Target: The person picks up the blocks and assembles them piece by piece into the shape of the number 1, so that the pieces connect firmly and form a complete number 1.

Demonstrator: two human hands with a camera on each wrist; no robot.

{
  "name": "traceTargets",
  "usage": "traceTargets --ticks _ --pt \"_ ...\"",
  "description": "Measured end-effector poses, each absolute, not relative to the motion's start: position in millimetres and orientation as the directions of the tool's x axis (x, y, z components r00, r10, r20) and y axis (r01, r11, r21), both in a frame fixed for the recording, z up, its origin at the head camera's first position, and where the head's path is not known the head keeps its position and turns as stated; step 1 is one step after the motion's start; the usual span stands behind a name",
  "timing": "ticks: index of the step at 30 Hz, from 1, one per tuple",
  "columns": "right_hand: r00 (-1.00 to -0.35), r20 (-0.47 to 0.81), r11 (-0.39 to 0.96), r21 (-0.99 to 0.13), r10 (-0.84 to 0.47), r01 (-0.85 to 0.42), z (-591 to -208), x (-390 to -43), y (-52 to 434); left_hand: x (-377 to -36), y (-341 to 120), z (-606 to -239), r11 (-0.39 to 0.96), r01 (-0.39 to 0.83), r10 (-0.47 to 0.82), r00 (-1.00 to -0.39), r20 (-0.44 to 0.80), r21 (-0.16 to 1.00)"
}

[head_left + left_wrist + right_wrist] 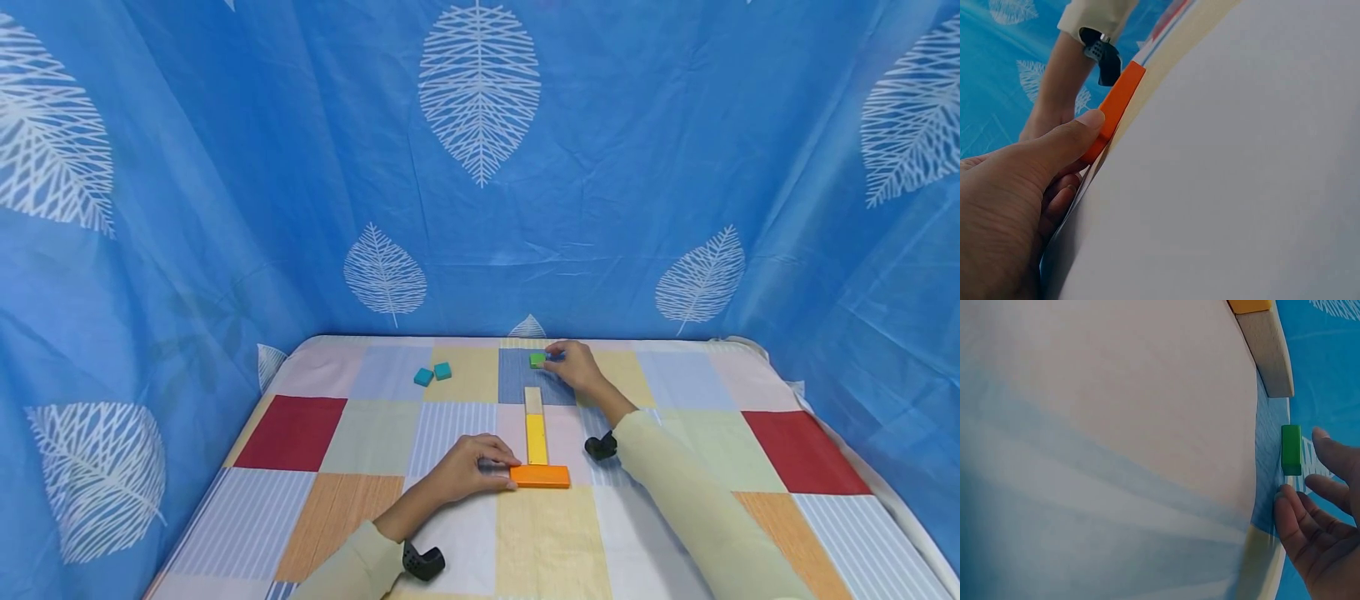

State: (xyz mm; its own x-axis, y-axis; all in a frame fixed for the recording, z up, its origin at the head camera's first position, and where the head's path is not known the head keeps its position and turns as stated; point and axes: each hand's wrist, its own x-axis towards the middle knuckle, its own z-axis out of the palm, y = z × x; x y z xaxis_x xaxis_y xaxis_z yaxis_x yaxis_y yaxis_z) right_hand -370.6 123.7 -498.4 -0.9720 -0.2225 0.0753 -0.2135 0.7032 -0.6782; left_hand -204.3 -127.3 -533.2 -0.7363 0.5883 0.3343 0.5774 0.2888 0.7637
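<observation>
My left hand (468,468) pinches the left end of an orange block (542,477) lying crosswise on the cloth; its thumb presses the near side in the left wrist view. Beyond it runs a yellow block (536,439), end-on to a pale wooden block (532,400), together making a straight strip away from me. A small green block (537,360) sits past the strip, on a blue patch. Around its right side reaches my right hand (579,367), thumb and fingers spread. In the right wrist view a gap shows between the thumb and the green block (1291,450).
Two teal blocks (442,371) lie at the back, left of the green one. A patchwork cloth (375,433) covers the table. Blue leaf-print curtains (480,250) hang behind and at both sides. A black device (423,562) is strapped on each wrist.
</observation>
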Motion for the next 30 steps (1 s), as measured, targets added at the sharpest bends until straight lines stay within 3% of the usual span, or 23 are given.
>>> traceTargets --ticks 10,22,30 --pt "-0.972 0.055 0.713 -0.670 -0.229 -0.206 -501.2 -376.7 123.6 -205.3 -127.3 -533.3 0.281 0.601 0.596 -0.720 0.355 0.748" --pt "-0.950 0.111 0.717 -0.632 -0.293 -0.295 -503.8 -380.2 122.2 -205.7 -128.5 -535.1 0.283 0.596 0.595 -0.724 0.350 0.751" --pt "-0.922 0.071 0.701 -0.628 -0.381 -0.338 -500.4 -381.4 127.6 -205.5 -128.9 -533.3 0.300 0.586 0.596 -0.731 0.331 0.753"
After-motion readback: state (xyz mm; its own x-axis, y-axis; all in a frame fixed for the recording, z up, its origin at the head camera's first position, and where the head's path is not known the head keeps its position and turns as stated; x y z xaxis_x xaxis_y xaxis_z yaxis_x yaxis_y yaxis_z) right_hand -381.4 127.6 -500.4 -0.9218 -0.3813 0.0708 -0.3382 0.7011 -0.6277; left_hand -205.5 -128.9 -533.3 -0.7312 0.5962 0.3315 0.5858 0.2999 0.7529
